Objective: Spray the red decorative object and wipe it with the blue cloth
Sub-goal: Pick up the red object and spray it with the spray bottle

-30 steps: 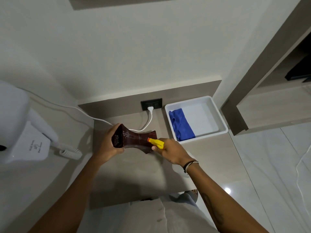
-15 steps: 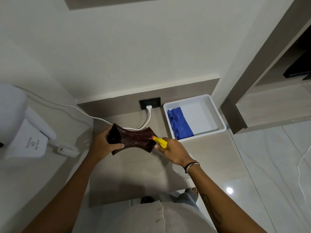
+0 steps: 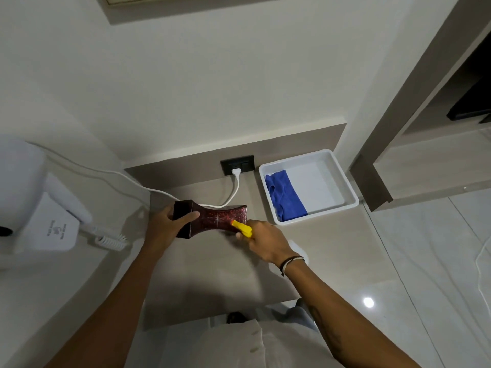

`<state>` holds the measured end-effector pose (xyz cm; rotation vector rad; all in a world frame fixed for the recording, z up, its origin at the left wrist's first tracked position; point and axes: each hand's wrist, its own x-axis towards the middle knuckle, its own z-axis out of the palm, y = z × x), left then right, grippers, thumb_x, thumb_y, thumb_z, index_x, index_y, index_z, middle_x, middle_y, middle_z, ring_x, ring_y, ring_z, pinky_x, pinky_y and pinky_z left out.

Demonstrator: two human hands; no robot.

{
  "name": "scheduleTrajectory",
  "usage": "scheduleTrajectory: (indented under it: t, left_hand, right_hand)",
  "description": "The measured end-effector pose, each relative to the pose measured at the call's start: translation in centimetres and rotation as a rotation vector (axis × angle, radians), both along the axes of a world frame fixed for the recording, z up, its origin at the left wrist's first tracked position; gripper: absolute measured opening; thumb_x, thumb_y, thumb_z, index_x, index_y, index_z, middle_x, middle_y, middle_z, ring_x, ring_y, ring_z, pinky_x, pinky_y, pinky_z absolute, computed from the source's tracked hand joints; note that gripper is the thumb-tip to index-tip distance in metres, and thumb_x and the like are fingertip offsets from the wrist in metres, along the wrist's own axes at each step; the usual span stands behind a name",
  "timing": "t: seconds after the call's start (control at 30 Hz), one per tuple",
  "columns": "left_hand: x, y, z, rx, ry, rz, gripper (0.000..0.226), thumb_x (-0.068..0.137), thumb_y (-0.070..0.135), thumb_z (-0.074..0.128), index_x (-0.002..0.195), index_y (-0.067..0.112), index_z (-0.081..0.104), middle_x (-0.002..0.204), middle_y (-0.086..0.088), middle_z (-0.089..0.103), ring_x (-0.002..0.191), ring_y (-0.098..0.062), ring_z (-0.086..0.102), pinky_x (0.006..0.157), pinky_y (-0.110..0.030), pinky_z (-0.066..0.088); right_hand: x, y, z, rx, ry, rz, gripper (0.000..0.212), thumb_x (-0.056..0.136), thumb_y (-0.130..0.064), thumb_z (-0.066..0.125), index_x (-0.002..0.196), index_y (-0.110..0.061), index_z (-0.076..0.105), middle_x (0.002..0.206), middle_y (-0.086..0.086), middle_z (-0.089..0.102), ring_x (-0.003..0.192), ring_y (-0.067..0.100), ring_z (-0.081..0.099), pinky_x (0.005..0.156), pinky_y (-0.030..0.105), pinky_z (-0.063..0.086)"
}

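Observation:
The red decorative object [image 3: 216, 217], dark red with a narrow waist and flared ends, lies sideways above the grey counter. My left hand [image 3: 166, 227] grips its left end, thumb across the front. My right hand [image 3: 265, 241] holds a spray bottle [image 3: 243, 229]; only its yellow nozzle shows, pointing at the object's right end and almost touching it. The bottle's body is hidden under my hand. The blue cloth [image 3: 285, 199] lies crumpled in the left part of a white tray [image 3: 350, 200] at the counter's back right.
A white wall-mounted hair dryer [image 3: 50, 221] with a coiled cord hangs at the left. A white cable [image 3: 233, 192] runs from the black wall socket [image 3: 237, 163] behind the object. Wooden shelving [image 3: 425, 166] stands at the right, glossy floor tiles below.
My left hand has turned the object, so its sparkly red side faces me and it lies more level. The yellow nozzle stays at its right end.

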<state>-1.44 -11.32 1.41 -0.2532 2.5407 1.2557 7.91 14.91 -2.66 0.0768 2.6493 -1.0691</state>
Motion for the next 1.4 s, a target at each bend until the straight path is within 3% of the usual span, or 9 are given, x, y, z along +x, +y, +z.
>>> scheduleTrajectory:
  t: [0.17,0.33,0.5,0.63,0.9,1.0,1.13,1.23,1.4]
  left_hand:
    - [-0.2,-0.1,-0.5,0.091,-0.044,-0.072,0.071,0.097,0.042,0.073,0.16,0.03,0.045,0.151,-0.002,0.058,0.135,-0.025,0.059,0.111,-0.037,0.049]
    - [-0.1,-1.1,-0.2,0.038,-0.076,-0.253,0.107,0.078,0.011,0.093,0.165,0.022,0.032,0.162,-0.005,0.045,0.146,-0.025,0.046,0.121,-0.047,0.04]
    - [-0.3,-2.2,-0.7,-0.023,-0.008,-0.267,0.111,0.064,0.002,0.098,0.158,0.029,0.044,0.134,0.024,0.061,0.12,0.001,0.06,0.083,0.002,0.045]
    - [-0.2,-2.0,0.4,-0.048,0.02,-0.236,0.071,0.058,0.037,0.097,0.11,0.07,0.06,0.095,0.055,0.063,0.091,0.031,0.059,0.066,0.003,0.045]
    - [-0.3,-0.9,0.0,0.087,-0.059,-0.022,0.022,0.075,0.043,0.091,0.086,0.043,0.072,0.073,0.028,0.075,0.069,0.009,0.071,0.051,-0.003,0.046]
    - [-0.1,-0.5,-0.3,0.1,-0.068,0.029,0.014,0.086,0.041,0.084,0.092,0.04,0.072,0.085,0.01,0.077,0.081,-0.007,0.074,0.051,-0.005,0.047]
    - [-0.5,-0.9,-0.8,0.157,-0.087,-0.022,0.032,0.094,0.034,0.079,0.123,0.04,0.069,0.12,0.003,0.074,0.105,-0.017,0.072,0.065,-0.01,0.053]
    - [-0.7,-1.4,-1.3,0.154,-0.079,-0.129,0.069,0.099,0.031,0.073,0.16,0.035,0.043,0.143,0.008,0.057,0.124,-0.016,0.059,0.091,-0.019,0.051]
    - [-1.1,-2.2,-1.2,0.072,-0.113,-0.287,0.099,0.078,0.043,0.086,0.164,0.033,0.037,0.16,0.002,0.037,0.144,-0.019,0.042,0.121,-0.043,0.039]
  right_hand:
    - [0.3,1.7,-1.5,0.085,-0.06,-0.073,0.04,0.106,-0.05,0.06,0.116,-0.012,0.067,0.109,0.015,0.078,0.097,0.037,0.073,0.081,0.043,0.057]
    - [0.0,2.0,-1.8,0.014,-0.064,-0.096,0.04,0.105,-0.051,0.062,0.117,-0.013,0.067,0.106,0.013,0.077,0.094,0.034,0.072,0.083,0.043,0.058]
    - [-0.1,1.4,-1.1,-0.057,-0.011,-0.038,0.034,0.105,-0.05,0.062,0.116,-0.018,0.066,0.096,0.006,0.073,0.086,0.029,0.068,0.077,0.04,0.053]
    - [0.4,-0.1,-0.5,-0.109,0.049,0.093,0.039,0.105,-0.055,0.06,0.11,-0.017,0.066,0.1,0.007,0.074,0.088,0.028,0.069,0.076,0.042,0.053]
    - [0.0,-2.7,0.1,-0.005,0.127,0.155,0.045,0.107,-0.057,0.055,0.131,-0.02,0.062,0.125,0.008,0.075,0.106,0.033,0.074,0.088,0.046,0.061]
    - [0.3,-1.8,-0.9,0.076,0.071,0.14,0.048,0.105,-0.057,0.057,0.135,-0.02,0.06,0.127,0.011,0.075,0.108,0.036,0.074,0.089,0.045,0.061]
    - [1.1,0.1,-2.1,0.098,0.003,0.08,0.044,0.106,-0.056,0.057,0.129,-0.019,0.064,0.121,0.011,0.077,0.103,0.034,0.075,0.089,0.046,0.063]
    - [1.1,1.0,-2.7,0.081,-0.03,0.027,0.042,0.104,-0.056,0.06,0.12,-0.018,0.065,0.113,0.011,0.077,0.097,0.032,0.074,0.084,0.045,0.062]
    - [1.2,1.5,-3.1,-0.012,-0.037,0.001,0.038,0.104,-0.057,0.06,0.119,-0.022,0.063,0.098,0.0,0.069,0.084,0.021,0.063,0.073,0.034,0.047]
